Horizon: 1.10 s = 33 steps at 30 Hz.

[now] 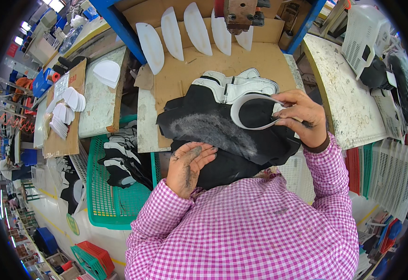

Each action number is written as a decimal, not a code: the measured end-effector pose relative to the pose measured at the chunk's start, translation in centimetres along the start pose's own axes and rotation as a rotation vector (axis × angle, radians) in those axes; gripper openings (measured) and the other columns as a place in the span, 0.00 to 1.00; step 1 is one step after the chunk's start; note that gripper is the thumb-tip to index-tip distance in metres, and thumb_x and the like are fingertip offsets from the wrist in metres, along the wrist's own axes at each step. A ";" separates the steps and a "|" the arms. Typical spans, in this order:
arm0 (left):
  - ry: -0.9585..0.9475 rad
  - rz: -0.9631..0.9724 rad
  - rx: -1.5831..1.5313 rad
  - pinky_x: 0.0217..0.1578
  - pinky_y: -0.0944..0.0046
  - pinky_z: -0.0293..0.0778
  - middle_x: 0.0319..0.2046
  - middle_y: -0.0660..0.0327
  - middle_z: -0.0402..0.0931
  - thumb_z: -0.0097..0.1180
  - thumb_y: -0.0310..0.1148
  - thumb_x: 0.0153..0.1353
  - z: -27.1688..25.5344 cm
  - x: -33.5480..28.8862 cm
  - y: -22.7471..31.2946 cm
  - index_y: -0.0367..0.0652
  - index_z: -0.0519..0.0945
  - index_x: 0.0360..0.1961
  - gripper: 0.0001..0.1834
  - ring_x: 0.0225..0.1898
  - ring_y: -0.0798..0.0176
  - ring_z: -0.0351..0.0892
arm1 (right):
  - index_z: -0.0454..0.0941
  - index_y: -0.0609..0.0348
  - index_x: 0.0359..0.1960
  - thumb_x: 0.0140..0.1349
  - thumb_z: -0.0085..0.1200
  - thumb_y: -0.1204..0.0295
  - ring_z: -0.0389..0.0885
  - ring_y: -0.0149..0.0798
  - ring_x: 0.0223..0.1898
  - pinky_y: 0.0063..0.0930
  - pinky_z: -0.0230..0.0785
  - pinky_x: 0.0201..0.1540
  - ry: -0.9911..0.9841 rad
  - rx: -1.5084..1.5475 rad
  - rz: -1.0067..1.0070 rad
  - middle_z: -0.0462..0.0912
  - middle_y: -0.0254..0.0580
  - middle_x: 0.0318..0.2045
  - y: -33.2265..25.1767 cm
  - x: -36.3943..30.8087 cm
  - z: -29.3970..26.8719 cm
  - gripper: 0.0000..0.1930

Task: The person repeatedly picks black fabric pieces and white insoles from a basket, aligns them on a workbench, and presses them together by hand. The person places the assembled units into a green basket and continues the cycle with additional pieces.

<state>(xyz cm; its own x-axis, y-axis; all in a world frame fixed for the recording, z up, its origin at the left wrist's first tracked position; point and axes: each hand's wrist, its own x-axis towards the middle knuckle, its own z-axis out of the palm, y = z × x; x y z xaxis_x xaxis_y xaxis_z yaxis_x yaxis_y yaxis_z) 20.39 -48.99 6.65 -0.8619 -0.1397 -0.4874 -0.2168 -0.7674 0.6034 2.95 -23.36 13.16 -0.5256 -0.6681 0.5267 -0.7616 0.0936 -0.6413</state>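
My right hand (pixel 302 116) pinches the two ends of a thin white curved stiffener piece (pixel 255 125), bent round into an open loop. The loop sits over black shoe-upper pieces (pixel 208 128) that lie stacked on the cardboard-covered bench (pixel 166 86); their middle is smeared with grey-white dust. Behind the loop are white uppers with black edging (pixel 248 86). My left hand (pixel 188 163) is open at the near edge of the black stack, its fingers stretched out against the material and its palm smudged dark.
Several white half-moon pieces (pixel 197 29) stand along the back under a metal machine head (pixel 241 14). More white pieces (pixel 64 109) lie on the left table, above a green basket (pixel 115 212) of black-and-white uppers. A white basket (pixel 365 35) stands on the right table (pixel 339 84).
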 end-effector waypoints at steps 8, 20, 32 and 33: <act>0.124 0.266 0.206 0.38 0.63 0.77 0.37 0.49 0.74 0.52 0.19 0.58 1.5 2.4 -1.8 0.29 0.57 0.52 0.23 0.37 0.58 0.77 | 0.80 0.61 0.27 0.43 0.63 0.78 0.77 0.47 0.47 0.35 0.72 0.46 -0.202 -0.187 -0.293 0.80 0.46 0.46 -0.8 2.1 2.3 0.07; 0.135 0.421 0.450 0.28 0.72 0.77 0.33 0.53 0.75 0.49 0.16 0.58 0.5 4.0 -3.0 0.23 0.47 0.60 0.33 0.30 0.65 0.78 | 0.76 0.65 0.23 0.43 0.55 0.72 0.73 0.43 0.51 0.34 0.70 0.51 -0.490 -0.409 -0.597 0.76 0.48 0.47 -2.6 6.6 5.1 0.08; 0.132 0.388 0.441 0.27 0.73 0.76 0.32 0.54 0.75 0.49 0.16 0.58 0.6 4.2 -2.8 0.25 0.45 0.61 0.34 0.30 0.67 0.78 | 0.76 0.66 0.24 0.43 0.57 0.74 0.73 0.45 0.51 0.34 0.70 0.51 -0.576 -0.433 -0.582 0.76 0.49 0.48 -2.9 7.1 6.2 0.08; 0.134 0.379 0.452 0.28 0.73 0.76 0.33 0.54 0.75 0.49 0.15 0.57 0.6 4.1 -2.9 0.26 0.45 0.61 0.34 0.30 0.67 0.78 | 0.76 0.66 0.24 0.43 0.57 0.74 0.73 0.45 0.51 0.34 0.70 0.50 -0.574 -0.438 -0.584 0.76 0.49 0.48 -2.9 7.0 6.2 0.08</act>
<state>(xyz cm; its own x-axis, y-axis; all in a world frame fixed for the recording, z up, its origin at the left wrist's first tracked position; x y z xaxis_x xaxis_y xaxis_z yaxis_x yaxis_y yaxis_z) 17.22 -46.99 3.30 -0.8582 -0.4520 -0.2433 -0.1043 -0.3105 0.9448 3.79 -32.93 15.23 0.1657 -0.9492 0.2677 -0.9831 -0.1805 -0.0318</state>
